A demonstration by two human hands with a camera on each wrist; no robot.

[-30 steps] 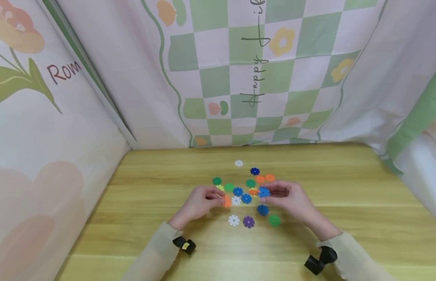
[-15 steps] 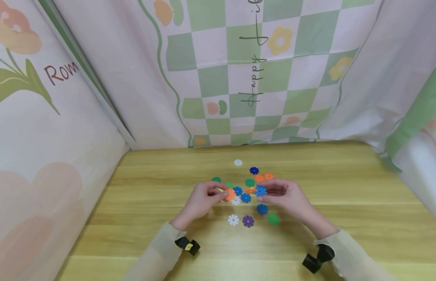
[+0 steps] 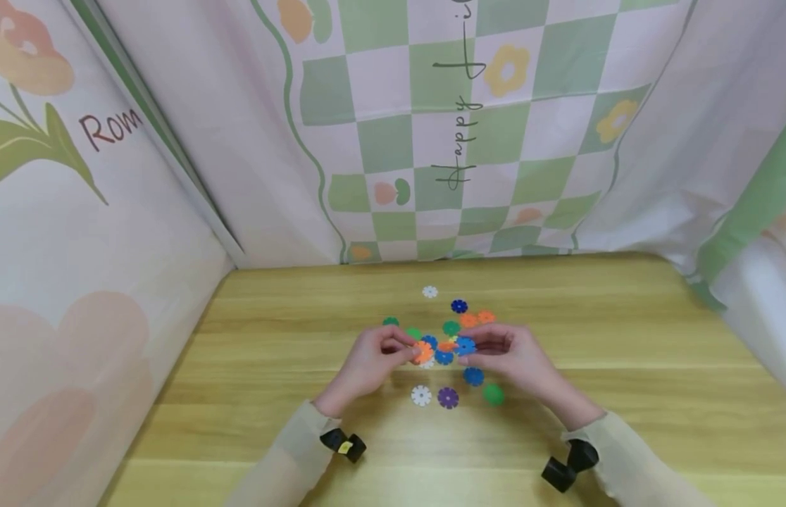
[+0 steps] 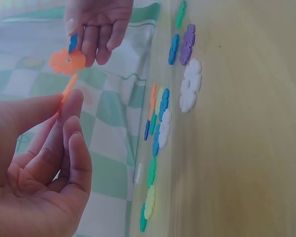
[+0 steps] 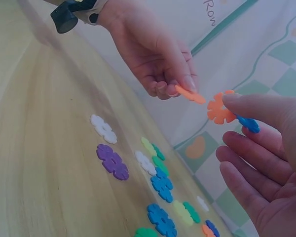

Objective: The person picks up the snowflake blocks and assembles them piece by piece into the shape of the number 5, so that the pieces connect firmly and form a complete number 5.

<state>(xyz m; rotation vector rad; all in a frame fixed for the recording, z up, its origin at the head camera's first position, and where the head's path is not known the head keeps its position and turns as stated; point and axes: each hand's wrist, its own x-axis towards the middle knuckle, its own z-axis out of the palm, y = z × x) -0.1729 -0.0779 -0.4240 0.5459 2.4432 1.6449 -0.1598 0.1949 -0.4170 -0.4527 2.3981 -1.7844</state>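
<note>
My left hand [image 3: 367, 362] pinches an orange notched snowflake disc [image 3: 422, 352] between thumb and fingertips, raised over the table. Opposite it, my right hand [image 3: 520, 355] holds a blue snowflake disc [image 3: 465, 346] that is slotted crosswise into a second orange disc [image 3: 446, 346]. Seen from the left wrist, the left-hand disc [image 4: 68, 89] points its edge up at the joined orange disc [image 4: 67, 61], close below it. The right wrist view shows a narrow gap between the left-hand disc [image 5: 190, 94] and the joined orange one [image 5: 218, 109]; the blue disc [image 5: 249, 124] sits by the right fingers.
Loose discs lie under and around the hands on the wooden table [image 3: 272, 415]. Nearest me are a white disc [image 3: 421, 396], a purple disc [image 3: 448, 398] and a green disc [image 3: 493, 394]. A dark blue disc [image 3: 459, 306] lies farther back. A checked curtain [image 3: 431, 141] hangs behind.
My left hand has lifted its orange disc and moved it right, turning its face toward the head camera. The right hand has shifted slightly left with the joined blue and orange discs.
</note>
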